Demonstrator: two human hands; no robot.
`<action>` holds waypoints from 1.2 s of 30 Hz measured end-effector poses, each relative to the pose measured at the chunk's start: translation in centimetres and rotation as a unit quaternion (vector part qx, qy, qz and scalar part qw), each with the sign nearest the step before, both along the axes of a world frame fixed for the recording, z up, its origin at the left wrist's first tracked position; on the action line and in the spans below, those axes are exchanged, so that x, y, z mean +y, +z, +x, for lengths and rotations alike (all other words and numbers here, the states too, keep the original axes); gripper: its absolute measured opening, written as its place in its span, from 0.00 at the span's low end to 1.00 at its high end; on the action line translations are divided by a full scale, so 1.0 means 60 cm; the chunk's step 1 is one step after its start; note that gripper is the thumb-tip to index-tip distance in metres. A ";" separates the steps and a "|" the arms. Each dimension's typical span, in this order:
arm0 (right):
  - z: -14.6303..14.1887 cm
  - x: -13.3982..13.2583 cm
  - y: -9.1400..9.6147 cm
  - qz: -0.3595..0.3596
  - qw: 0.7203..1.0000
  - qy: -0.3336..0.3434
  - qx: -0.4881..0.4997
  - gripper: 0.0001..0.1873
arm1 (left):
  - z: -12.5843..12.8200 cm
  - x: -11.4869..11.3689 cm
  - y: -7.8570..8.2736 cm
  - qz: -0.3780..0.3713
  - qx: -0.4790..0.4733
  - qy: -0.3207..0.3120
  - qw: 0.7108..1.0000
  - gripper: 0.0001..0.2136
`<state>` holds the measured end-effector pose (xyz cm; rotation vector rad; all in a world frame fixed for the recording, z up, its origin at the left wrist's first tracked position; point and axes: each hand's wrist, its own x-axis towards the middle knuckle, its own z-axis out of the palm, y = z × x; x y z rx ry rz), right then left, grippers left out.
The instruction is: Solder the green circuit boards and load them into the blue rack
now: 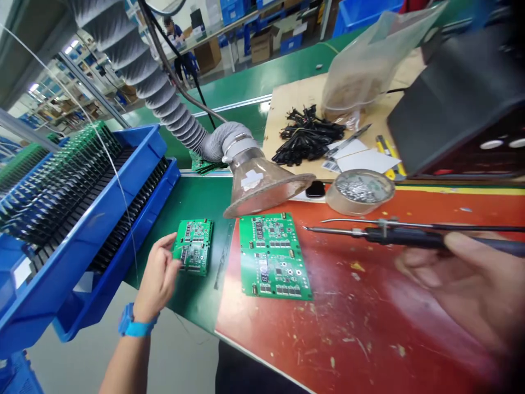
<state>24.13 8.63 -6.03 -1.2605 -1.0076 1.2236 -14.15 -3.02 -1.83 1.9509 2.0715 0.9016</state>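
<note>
My left hand (159, 273), with a blue watch on the wrist, has its fingers curled at the left edge of a green circuit board (197, 246). The thumb overlaps this board's edge. The board appears to lie on others in a small stack. My right hand (463, 290), blurred at the right, is closed around a soldering iron (394, 236) with a thin curved tube clamped along it. Its tip points left, just beside a second green circuit board (273, 257) that lies flat on the red mat (348, 339). Both boards carry small digit displays.
A fume extractor hood (266, 189) on a grey hose hangs just behind the second board. Blue trays (102, 208) of upright boards stand at left. Behind the iron are a round tin (361, 191), black wire bundles (307, 137), a utility knife (389, 156) and a dark box (459, 109).
</note>
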 end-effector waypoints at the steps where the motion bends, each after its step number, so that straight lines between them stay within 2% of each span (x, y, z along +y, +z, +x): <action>1: -0.003 -0.002 0.003 -0.015 1.000 -0.007 0.021 0.11 | 0.028 0.006 0.006 0.048 -0.034 0.047 0.997 0.11; 2: -0.006 -0.005 0.007 -0.023 0.999 -0.012 0.039 0.11 | 0.059 0.014 0.012 0.075 -0.060 0.072 0.993 0.14; 3: -0.010 -0.007 0.010 -0.025 0.998 -0.016 0.049 0.11 | 0.091 0.026 0.018 0.061 -0.057 0.072 0.994 0.14; 4: -0.014 -0.009 0.013 -0.017 0.999 -0.018 0.044 0.11 | 0.122 0.040 0.023 0.024 -0.027 0.051 0.998 0.13; 6: -0.023 -0.014 0.022 0.002 1.000 -0.014 0.001 0.12 | 0.174 0.074 0.031 -0.011 0.039 -0.031 0.999 0.11; 8: -0.031 -0.018 0.032 0.030 0.997 -0.009 -0.072 0.12 | 0.207 0.108 0.033 -0.014 0.095 -0.059 0.994 0.11; 10: -0.038 -0.020 0.044 0.068 0.988 0.000 -0.141 0.11 | 0.223 0.135 0.032 -0.005 0.127 -0.070 0.989 0.11; 13: -0.043 -0.019 0.056 0.111 0.972 0.016 -0.207 0.09 | 0.230 0.155 0.028 -0.012 0.143 -0.078 0.987 0.10; 21: -0.046 -0.014 0.060 0.150 0.950 0.039 -0.272 0.12 | 0.233 0.160 0.020 -0.026 0.160 -0.071 0.984 0.11; 28: -0.044 -0.013 0.055 0.148 0.951 0.028 -0.271 0.15 | 0.237 0.170 0.019 -0.024 0.155 -0.084 0.984 0.11; 36: -0.032 -0.015 0.045 0.125 0.956 0.019 -0.263 0.16 | 0.237 0.155 0.017 -0.009 0.121 -0.083 0.989 0.10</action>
